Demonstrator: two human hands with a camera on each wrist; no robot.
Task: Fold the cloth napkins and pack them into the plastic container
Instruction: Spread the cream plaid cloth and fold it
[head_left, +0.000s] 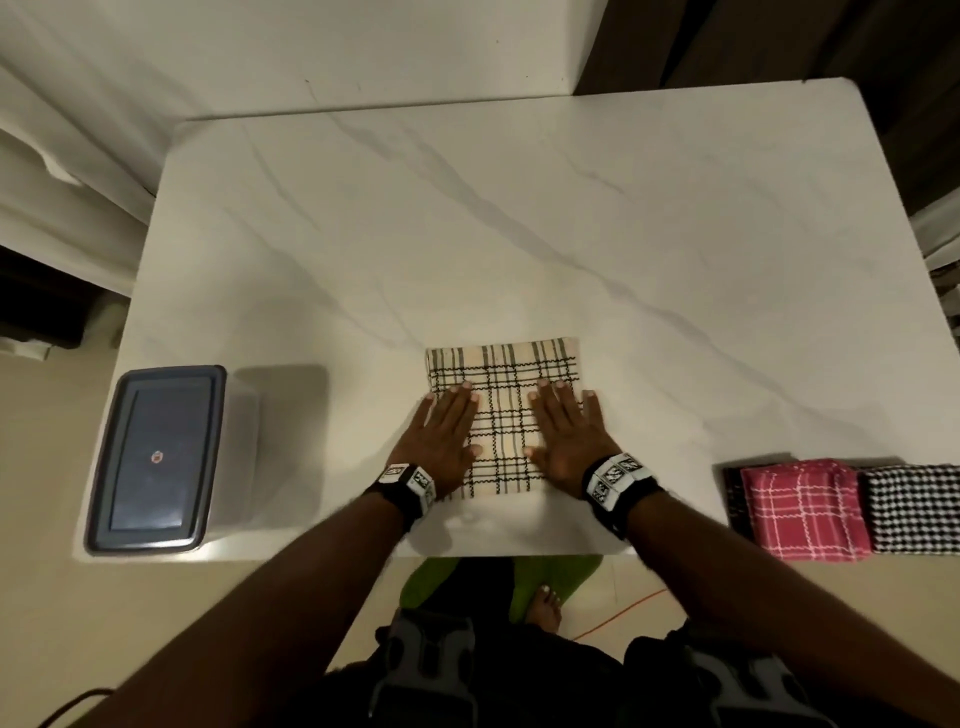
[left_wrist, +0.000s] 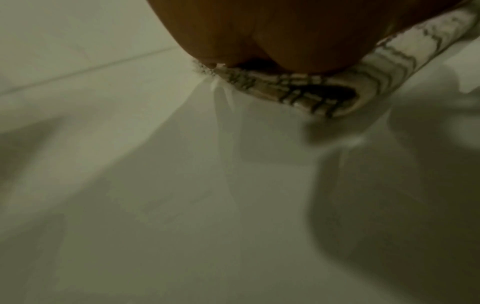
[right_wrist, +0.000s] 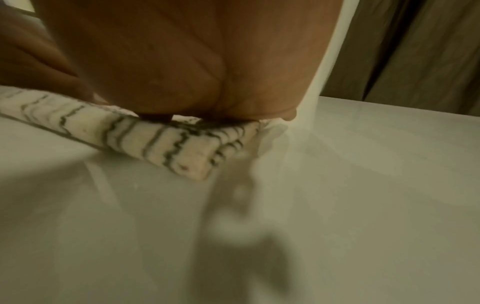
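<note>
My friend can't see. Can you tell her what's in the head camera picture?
Both hands, left and right, press flat on a cream plaid napkin on a white table. A lidded container sits left; folded napkins sit right.

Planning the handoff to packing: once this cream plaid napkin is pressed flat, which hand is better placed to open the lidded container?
Left, probably. The plastic container, lid on, sits at the table's left edge, on the left hand side. The right hand would have to cross over the cream plaid napkin; both press flat on it.
</note>
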